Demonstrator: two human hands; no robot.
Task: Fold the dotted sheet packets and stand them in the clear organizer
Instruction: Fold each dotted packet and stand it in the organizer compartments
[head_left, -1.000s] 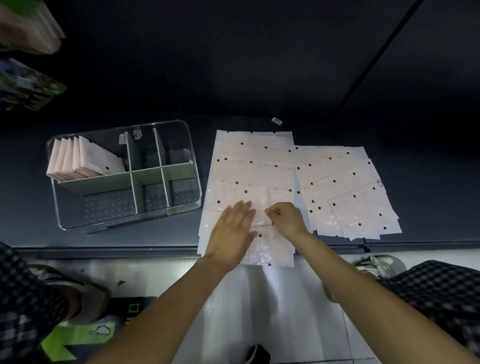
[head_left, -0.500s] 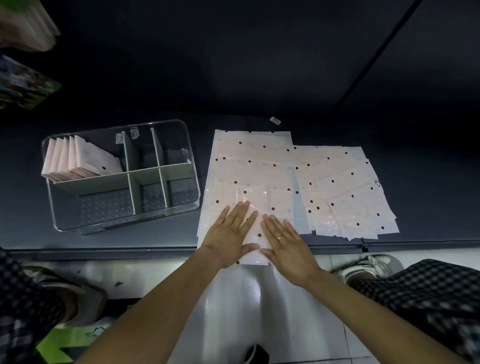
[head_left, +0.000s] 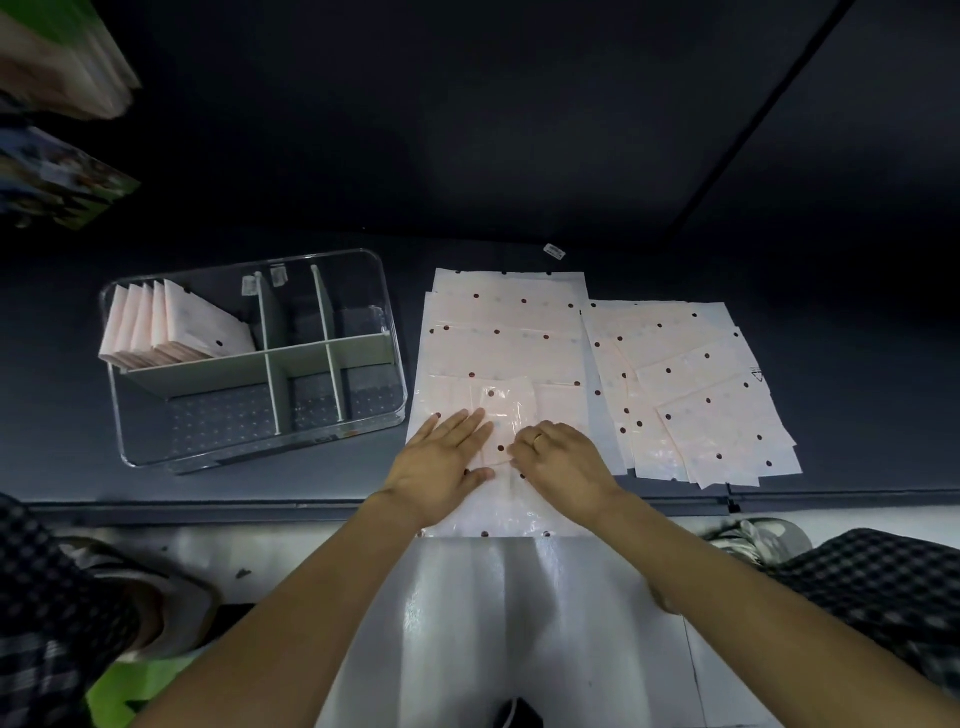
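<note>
So the person is leaning over a dark table, both bare arms stretched out over a pile of pink sheets with dark dots. The left hand lies flat with the fingers straight and spread a little, pressing down on the packet being folded, which sits on top of the nearer stack of sheets. The right hand is right next to it with the fingers bent inward at the packet's near edge, and it looks like they're pinching or tucking the plastic there, though honestly I can't tell how firm that hold is. There's a ring on one finger of that hand.

The stack hangs slightly over the table's front edge toward the person. Just to the right is a second, messier pile of dotted sheets, fanned out and overlapping each other, touching the first stack along one side.

Off to the left, well apart from the hands, sits the clear organizer with pale dividers. Its back left compartment holds a row of folded packets standing on edge and leaning to the left. The other compartments show only the dotted bottom.

Checkered trouser legs and a shoe show below the table edge.
</note>
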